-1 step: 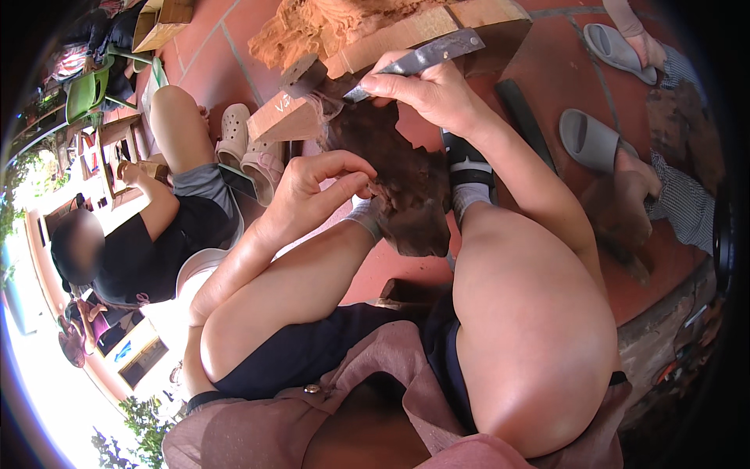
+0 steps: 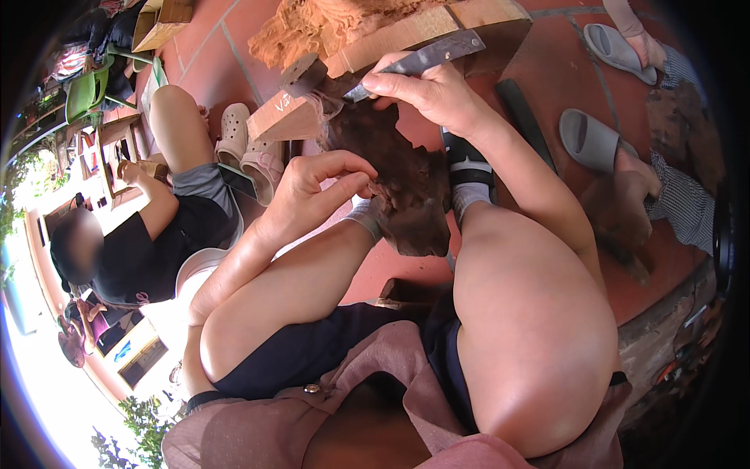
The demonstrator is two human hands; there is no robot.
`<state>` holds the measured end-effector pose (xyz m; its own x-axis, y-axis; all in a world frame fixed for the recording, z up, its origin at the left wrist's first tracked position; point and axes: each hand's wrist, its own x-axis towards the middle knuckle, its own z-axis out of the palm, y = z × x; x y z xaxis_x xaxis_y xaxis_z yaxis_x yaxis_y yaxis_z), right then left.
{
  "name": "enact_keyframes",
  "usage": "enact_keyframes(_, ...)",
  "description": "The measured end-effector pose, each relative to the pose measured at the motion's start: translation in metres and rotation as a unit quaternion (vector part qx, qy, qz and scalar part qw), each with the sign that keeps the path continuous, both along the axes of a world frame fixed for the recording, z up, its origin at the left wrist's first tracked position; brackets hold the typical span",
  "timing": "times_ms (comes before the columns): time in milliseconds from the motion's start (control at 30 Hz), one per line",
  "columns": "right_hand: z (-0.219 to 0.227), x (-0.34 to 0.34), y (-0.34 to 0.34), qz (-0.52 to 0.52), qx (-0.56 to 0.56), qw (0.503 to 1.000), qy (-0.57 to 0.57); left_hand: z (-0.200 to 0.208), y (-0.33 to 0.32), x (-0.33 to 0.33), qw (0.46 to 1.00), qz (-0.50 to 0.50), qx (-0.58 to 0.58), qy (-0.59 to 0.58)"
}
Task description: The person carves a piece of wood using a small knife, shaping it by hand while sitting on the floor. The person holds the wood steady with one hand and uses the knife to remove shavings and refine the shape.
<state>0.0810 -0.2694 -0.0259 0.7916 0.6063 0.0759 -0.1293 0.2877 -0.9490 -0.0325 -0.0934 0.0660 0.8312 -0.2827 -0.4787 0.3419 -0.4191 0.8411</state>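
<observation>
A rough, dark brown carved piece of wood (image 2: pixel 414 195) stands between my shins, its upper end against a pale wooden block (image 2: pixel 285 117). My left hand (image 2: pixel 312 187) is closed, thumb and index fingertip pinched at the wood's left edge. In my right hand (image 2: pixel 426 90) is a flat grey metal knife (image 2: pixel 445 53), gripped between thumb and fingers. Its pointed end reaches down-left to the top of the dark wood. Just left of that point a dark round wooden piece (image 2: pixel 303 76) rests on the block. The undersides of my fingers are hidden.
A thick wooden beam (image 2: pixel 398 39) and a rough orange-brown wood mass (image 2: pixel 301 27) lie ahead. A dark bar (image 2: pixel 525 125) is on the tiles to the right. Beyond it are someone's feet in grey slides (image 2: pixel 587 141). Another person (image 2: pixel 156 250) sits at left, near pale clogs (image 2: pixel 233 133).
</observation>
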Motion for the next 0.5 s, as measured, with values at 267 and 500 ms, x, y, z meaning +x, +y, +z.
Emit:
enact_keyframes(267,0.012,0.0,-0.008,-0.013,-0.13,0.975,-0.181,0.012,0.006,0.01,0.99,-0.097,0.101,0.03)
enact_keyframes(500,0.001,0.009,-0.004,0.03,-0.071,0.992,-0.097,-0.009,0.02,0.001,0.995,-0.008,0.095,0.013)
